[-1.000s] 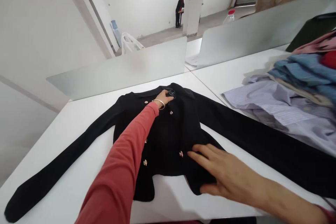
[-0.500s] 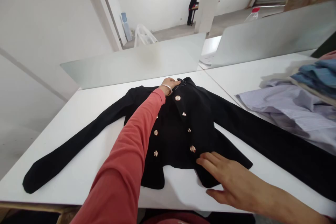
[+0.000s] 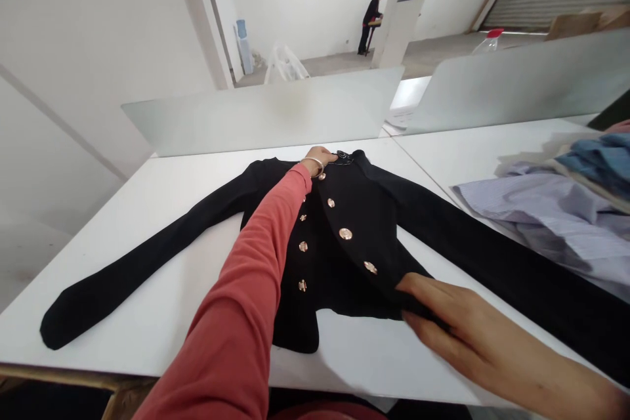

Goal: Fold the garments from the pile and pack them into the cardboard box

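A black jacket [image 3: 364, 203] with two rows of gold-coloured buttons lies front up, its sleeves spread to both sides. At its collar is my left hand [image 3: 317, 159], fingers closed on the collar edge and a bracelet on the wrist. My right hand [image 3: 457, 321] pinches the lower corner of the right front panel between thumb and fingers and holds it raised off the table. Under the lifted panel the dark inside of the jacket shows. Part of the left button row is hidden behind my left forearm in its red sleeve.
The jacket rests on a white table [image 3: 118, 335]. Frosted partitions [image 3: 266, 115] stand along its back edge. Folded clothes [image 3: 556, 210], lilac and blue, are piled at the right. Beyond the partition a person [image 3: 371, 20] stands at a small table, and a water dispenser [image 3: 244, 49] is by the wall.
My right hand has taken hold of the panel's lower corner and pulled it up and to the right, so the front edge now slants. My left hand remains at the collar.
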The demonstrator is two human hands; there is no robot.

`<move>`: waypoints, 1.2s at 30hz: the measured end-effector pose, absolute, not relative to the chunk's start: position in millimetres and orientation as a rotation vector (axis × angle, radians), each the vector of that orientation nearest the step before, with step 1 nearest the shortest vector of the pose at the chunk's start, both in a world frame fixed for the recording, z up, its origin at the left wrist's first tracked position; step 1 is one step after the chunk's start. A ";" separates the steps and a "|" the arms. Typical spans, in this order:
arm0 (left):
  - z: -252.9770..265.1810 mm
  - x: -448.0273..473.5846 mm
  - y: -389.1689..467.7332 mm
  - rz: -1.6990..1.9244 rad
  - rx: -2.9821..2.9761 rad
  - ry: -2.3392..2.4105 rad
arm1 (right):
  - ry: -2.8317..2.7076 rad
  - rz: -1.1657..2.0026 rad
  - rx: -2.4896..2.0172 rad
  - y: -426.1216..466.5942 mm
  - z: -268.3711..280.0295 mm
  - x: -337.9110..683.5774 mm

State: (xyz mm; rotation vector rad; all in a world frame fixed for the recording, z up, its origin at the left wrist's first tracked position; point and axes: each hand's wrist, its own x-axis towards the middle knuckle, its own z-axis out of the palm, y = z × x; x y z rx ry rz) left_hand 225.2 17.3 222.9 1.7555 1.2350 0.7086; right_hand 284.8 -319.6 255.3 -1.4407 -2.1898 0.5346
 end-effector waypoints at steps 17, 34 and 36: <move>202.0 183.8 23.9 0.483 2.010 1.074 | -2.300 0.843 -1.452 -282.4 225.6 210.1; 181.2 93.1 -119.6 0.409 2.705 1.235 | -2.208 0.194 -1.849 -57.0 238.7 277.9; 179.9 93.9 -118.2 0.414 2.675 1.188 | -2.299 0.199 -1.879 -37.4 227.3 273.5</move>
